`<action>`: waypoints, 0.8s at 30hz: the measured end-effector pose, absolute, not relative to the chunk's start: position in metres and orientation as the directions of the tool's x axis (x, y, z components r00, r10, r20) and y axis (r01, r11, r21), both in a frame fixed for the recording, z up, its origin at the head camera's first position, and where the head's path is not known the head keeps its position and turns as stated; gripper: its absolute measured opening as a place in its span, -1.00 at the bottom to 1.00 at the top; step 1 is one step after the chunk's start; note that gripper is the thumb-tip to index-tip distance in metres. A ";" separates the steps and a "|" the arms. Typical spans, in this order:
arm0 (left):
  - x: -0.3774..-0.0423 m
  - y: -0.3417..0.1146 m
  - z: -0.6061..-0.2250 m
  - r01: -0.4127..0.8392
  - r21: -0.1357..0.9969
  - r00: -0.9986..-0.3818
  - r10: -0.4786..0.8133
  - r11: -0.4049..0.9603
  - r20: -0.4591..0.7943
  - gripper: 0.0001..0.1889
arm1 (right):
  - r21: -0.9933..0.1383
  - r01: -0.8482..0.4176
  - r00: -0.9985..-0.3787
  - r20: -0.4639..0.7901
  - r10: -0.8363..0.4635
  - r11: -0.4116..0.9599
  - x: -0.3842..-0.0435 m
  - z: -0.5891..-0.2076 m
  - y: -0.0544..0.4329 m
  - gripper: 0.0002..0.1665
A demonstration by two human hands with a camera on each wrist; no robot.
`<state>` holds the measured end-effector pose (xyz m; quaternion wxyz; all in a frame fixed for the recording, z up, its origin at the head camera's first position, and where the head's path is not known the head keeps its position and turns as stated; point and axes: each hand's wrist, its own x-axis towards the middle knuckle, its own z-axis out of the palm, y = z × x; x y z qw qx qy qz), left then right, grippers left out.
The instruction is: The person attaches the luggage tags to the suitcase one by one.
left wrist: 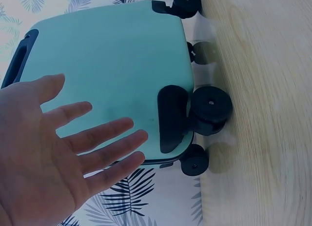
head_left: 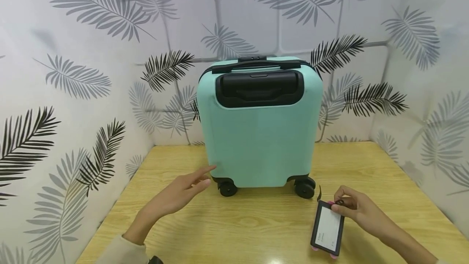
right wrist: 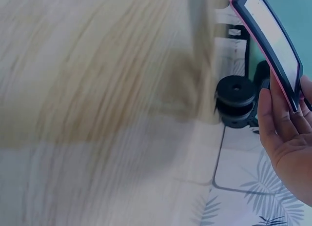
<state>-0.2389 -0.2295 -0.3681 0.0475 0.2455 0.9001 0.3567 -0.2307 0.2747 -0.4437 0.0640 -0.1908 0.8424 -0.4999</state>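
Observation:
A mint-green suitcase stands upright on its black wheels, its dark pull handle pushed down into the recess. My right hand pinches a luggage tag by its top end, near a small black strap. The tag has a black frame, a white card with small print and pink bits at its edges; in the right wrist view the tag slants over the fingers. With fingers extended, my left hand is by the suitcase's lower left corner and holds nothing. Its palm and spread fingers show in the left wrist view.
The suitcase rests on a light wooden table. White walls with grey and black leaf prints rise behind it and on both sides. A suitcase wheel stands close to the tag and right hand.

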 end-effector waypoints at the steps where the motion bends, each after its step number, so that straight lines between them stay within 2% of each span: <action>1: -0.239 -0.229 -0.368 0.410 0.665 -0.874 0.478 0.624 0.089 -0.40 | -0.873 -0.250 -0.921 0.082 -0.380 0.418 -0.229 -0.442 0.273 -0.73; 14: -0.238 -0.219 -0.365 0.415 0.684 -0.865 0.493 0.599 0.093 -0.41 | -0.936 -0.218 -0.913 0.096 -0.397 0.274 -0.216 -0.420 0.256 -0.77; 24: -0.238 -0.206 -0.355 0.477 0.690 -0.827 0.543 0.545 0.143 -0.39 | -0.938 -0.219 -0.920 0.107 -0.376 0.268 -0.212 -0.410 0.244 -0.75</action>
